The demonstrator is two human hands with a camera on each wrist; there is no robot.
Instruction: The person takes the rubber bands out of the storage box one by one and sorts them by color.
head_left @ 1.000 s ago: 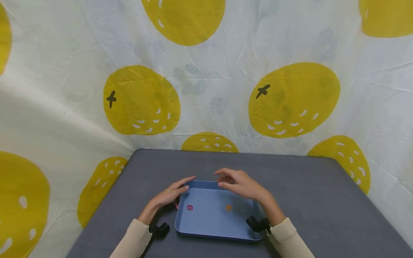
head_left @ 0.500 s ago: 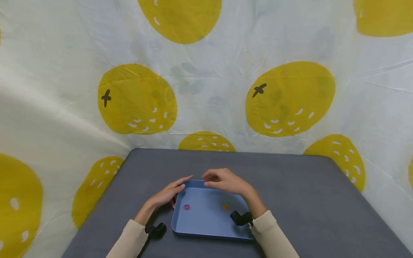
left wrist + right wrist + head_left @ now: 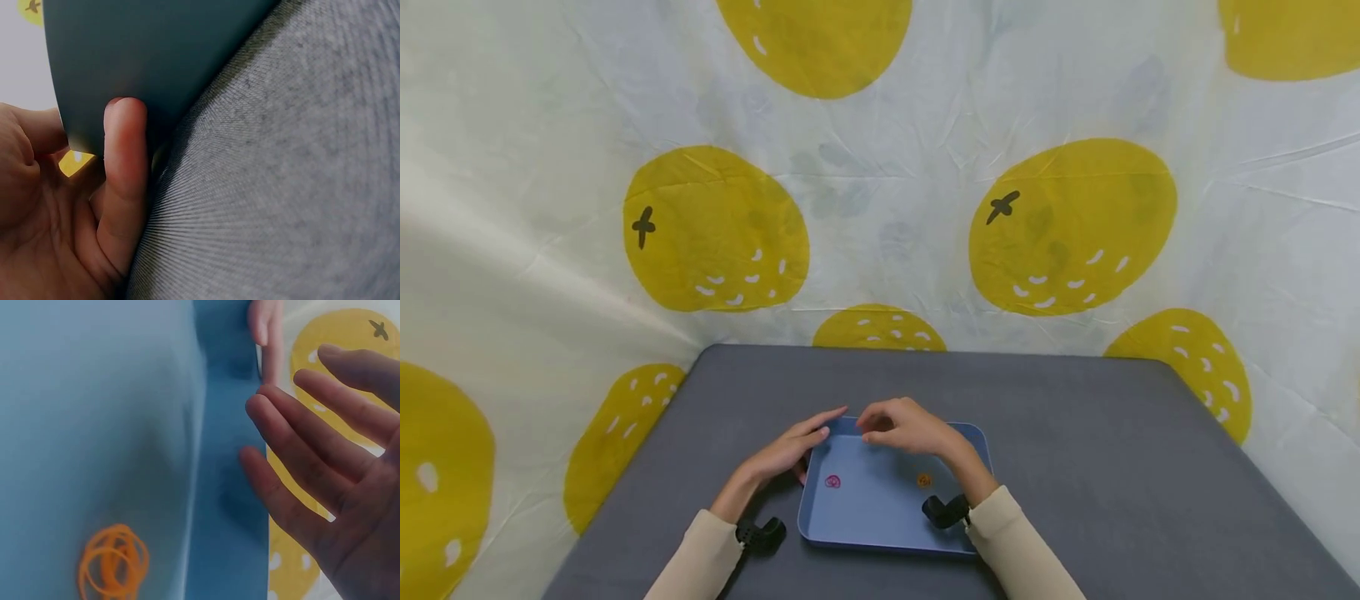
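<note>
A shallow blue tray point(image 3: 880, 517) lies on the grey table. My left hand point(image 3: 784, 454) holds its far left corner, thumb at the rim; in the left wrist view the little finger point(image 3: 125, 150) presses the outer wall. Over the far side of the tray hovers my right hand point(image 3: 904, 427), fingers loosely bent, with nothing in them. Inside the tray sit a small red coil point(image 3: 832, 482) on the left and an orange bundle of thin loops point(image 3: 924, 480), like rubber bands, further right. The right wrist view shows the orange bundle point(image 3: 112, 562) closer, apart from the hand.
The grey table point(image 3: 1112, 483) reaches out around the tray. Behind it and on the left hangs a white cloth point(image 3: 887, 233) printed with yellow fruit. A black camera mount point(image 3: 762, 536) sits on the left wrist, another point(image 3: 945, 512) on the right.
My right hand has moved left over the tray's far side, toward my left hand, and slightly lower. The left hand keeps its place at the corner; the coils have not shifted in the tray.
</note>
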